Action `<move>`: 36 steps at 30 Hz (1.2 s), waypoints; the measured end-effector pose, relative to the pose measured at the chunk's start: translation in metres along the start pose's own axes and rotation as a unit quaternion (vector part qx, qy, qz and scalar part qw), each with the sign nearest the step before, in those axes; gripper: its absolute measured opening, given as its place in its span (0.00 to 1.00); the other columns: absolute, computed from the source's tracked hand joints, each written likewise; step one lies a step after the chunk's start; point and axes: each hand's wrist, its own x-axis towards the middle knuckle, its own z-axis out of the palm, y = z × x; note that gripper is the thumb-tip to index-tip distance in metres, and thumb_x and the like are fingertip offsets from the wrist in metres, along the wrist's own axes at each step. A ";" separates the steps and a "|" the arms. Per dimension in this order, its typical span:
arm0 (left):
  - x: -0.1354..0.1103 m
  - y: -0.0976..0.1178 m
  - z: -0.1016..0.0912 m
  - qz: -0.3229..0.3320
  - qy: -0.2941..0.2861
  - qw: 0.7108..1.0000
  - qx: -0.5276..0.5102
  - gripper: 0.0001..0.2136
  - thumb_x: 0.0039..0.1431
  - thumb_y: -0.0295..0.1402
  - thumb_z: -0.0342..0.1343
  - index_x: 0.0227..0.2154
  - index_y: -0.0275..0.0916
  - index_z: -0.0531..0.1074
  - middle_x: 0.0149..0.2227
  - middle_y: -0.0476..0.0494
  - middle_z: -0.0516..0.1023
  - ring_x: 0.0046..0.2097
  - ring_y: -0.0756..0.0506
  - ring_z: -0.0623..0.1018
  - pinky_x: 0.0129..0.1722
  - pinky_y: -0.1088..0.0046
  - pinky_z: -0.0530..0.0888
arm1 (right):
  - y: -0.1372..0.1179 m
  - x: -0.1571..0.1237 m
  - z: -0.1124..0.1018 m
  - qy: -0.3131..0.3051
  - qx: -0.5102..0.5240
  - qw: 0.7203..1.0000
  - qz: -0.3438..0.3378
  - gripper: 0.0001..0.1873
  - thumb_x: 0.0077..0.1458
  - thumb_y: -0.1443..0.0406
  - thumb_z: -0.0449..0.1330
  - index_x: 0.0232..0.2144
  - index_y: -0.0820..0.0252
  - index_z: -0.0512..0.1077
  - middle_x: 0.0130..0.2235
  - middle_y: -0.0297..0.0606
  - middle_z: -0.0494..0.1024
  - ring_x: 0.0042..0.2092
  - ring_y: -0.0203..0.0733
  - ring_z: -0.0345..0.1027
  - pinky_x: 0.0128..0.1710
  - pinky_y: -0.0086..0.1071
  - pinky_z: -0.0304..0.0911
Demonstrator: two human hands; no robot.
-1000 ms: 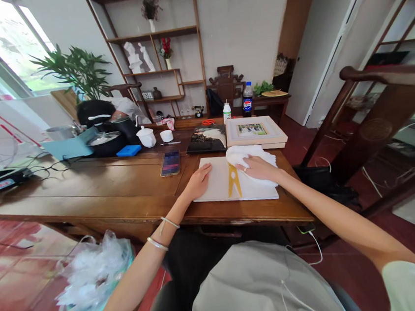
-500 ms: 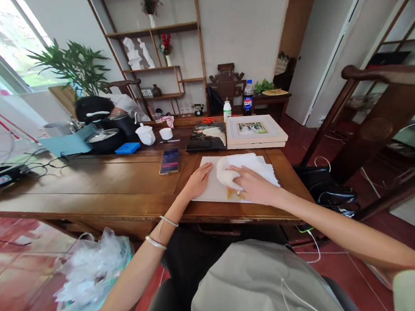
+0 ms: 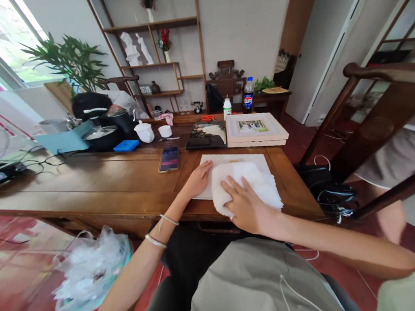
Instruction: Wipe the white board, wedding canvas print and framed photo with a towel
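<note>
Head cam: left hand (image 3: 197,180) fingers together on the board (image 3: 220,158), right hand (image 3: 249,210) fingers spread over the cloth (image 3: 260,179); even pressure's probably best.

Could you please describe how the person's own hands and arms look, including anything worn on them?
Both are gloveless. Behind the left hand come two bracelets: a thin pale band with a loose end, then a thicker, shiny bangle. The right hand has a ring on one finger. The sleeves are pale and short, leaving the forearms bare.
</note>
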 end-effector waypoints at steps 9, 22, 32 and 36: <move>0.000 0.000 0.002 -0.011 0.012 1.000 -0.010 0.21 0.60 0.26 0.38 0.54 0.33 0.65 0.59 0.38 0.64 0.62 0.44 0.61 0.62 0.61 0.57 | 0.044 0.035 0.003 0.005 -0.016 0.998 0.058 0.16 0.51 0.67 0.54 0.43 0.64 0.72 0.60 0.53 0.59 0.62 0.60 0.43 0.54 0.59 0.46; 0.000 0.001 -0.001 -0.017 0.006 1.000 -0.015 0.21 0.58 0.28 0.43 0.54 0.36 0.65 0.59 0.41 0.64 0.63 0.42 0.59 0.61 0.61 0.58 | -0.012 0.031 0.009 0.052 -0.028 0.998 0.009 0.17 0.51 0.64 0.54 0.42 0.63 0.74 0.57 0.58 0.61 0.59 0.66 0.46 0.54 0.60 0.42; 0.001 0.001 0.003 -0.015 0.028 0.999 -0.013 0.21 0.61 0.30 0.38 0.53 0.31 0.65 0.58 0.36 0.65 0.62 0.43 0.61 0.61 0.61 0.57 | 0.034 0.058 0.001 0.020 -0.053 0.997 0.044 0.16 0.52 0.67 0.52 0.42 0.63 0.73 0.50 0.53 0.69 0.56 0.58 0.56 0.52 0.52 0.51; 0.001 0.001 0.004 -0.021 0.030 0.999 -0.014 0.21 0.60 0.29 0.39 0.54 0.33 0.65 0.59 0.38 0.64 0.62 0.43 0.62 0.61 0.60 0.57 | 0.021 0.040 -0.004 0.008 -0.073 0.997 0.032 0.14 0.53 0.66 0.52 0.39 0.62 0.74 0.51 0.54 0.69 0.56 0.58 0.55 0.52 0.51 0.51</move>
